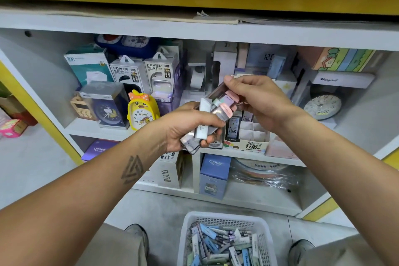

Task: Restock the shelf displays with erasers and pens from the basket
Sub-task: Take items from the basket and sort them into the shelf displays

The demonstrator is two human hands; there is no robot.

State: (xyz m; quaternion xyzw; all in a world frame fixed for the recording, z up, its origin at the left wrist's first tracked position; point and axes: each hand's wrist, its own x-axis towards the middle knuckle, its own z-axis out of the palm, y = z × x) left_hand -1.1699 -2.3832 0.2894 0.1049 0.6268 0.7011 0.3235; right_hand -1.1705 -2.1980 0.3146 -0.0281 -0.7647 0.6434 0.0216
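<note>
My left hand (pixel 190 127) clutches a loose stack of packaged erasers (pixel 207 123); my right hand (pixel 254 97) pinching the pink-capped one (pixel 228 101) could spill the rest.

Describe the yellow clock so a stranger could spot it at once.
Look at the white shelf unit, at the left compartment just under its top board. At the front, right of a dark blue boxed clock, stands the yellow clock. It alone is duck-shaped, with an orange dotted bow on top.
</note>
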